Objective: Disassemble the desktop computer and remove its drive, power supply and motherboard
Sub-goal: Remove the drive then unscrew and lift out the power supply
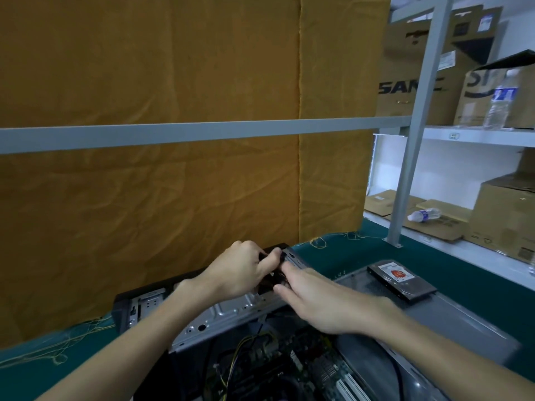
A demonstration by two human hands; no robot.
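Fingers [269, 257] of the left hand [237, 270] are pinched on a black connector [267, 280]; the right hand [327, 302] is laid flat just beside, equally near.

Premises: storeroom-type workshop. Metal shelving [417, 111] holds cardboard cartons [405, 82] and water bottles [499, 102]. Left of the shelving hangs an orange cloth backdrop [173, 140]; below it, a green-covered workbench [362, 250].
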